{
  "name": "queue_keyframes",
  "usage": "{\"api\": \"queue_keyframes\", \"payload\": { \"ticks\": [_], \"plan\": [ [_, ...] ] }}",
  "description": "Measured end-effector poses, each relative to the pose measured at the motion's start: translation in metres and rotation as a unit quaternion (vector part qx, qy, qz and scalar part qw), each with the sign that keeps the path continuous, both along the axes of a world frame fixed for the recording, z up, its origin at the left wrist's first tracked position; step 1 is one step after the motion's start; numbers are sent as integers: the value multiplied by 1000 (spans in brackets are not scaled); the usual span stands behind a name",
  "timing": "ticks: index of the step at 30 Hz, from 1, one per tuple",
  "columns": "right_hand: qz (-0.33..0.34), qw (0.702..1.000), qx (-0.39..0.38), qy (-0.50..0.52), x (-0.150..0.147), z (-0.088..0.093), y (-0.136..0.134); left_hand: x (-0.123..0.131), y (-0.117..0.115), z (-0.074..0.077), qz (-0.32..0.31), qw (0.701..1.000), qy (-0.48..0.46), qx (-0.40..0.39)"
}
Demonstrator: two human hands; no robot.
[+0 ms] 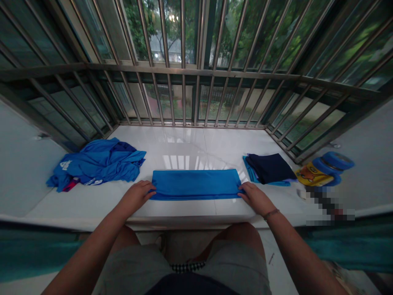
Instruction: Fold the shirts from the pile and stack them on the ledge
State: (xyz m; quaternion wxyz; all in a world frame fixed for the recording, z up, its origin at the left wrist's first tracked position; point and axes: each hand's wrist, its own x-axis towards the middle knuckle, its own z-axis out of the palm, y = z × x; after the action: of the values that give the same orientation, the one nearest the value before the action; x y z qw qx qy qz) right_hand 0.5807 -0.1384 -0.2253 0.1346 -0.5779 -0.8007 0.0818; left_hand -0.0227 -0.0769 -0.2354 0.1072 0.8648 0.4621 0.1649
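Cloth (pixel 196 183) is lying in a folded strip on the surface (pixel 184 208); the left hand (pixel 138 194) is pinching its left end, the right hand (pixel 254 198) its right. Left of it, a crumpled pile (pixel 101 162) is resting; right, a stack (pixel 270 168).

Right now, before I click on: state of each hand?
Left hand: grip closed, pinching the left end of the folded blue cloth.
Right hand: grip closed, pinching the cloth's right end.
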Motion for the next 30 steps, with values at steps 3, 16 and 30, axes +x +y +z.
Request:
{"api": "queue_keyframes", "payload": {
  "ticks": [3,16,30],
  "plan": [
    [-2,1000,-11,-14,0,-2,0,1,-4,-4,-17,1000,14,-16],
    [-1,998,47,-52,3,1,-28,-10,-23,-5,-25,999,4,23],
    [-151,979,134,-15,-77,0,-4,50,-24,13,62,995,-24,81]
  ]
}}
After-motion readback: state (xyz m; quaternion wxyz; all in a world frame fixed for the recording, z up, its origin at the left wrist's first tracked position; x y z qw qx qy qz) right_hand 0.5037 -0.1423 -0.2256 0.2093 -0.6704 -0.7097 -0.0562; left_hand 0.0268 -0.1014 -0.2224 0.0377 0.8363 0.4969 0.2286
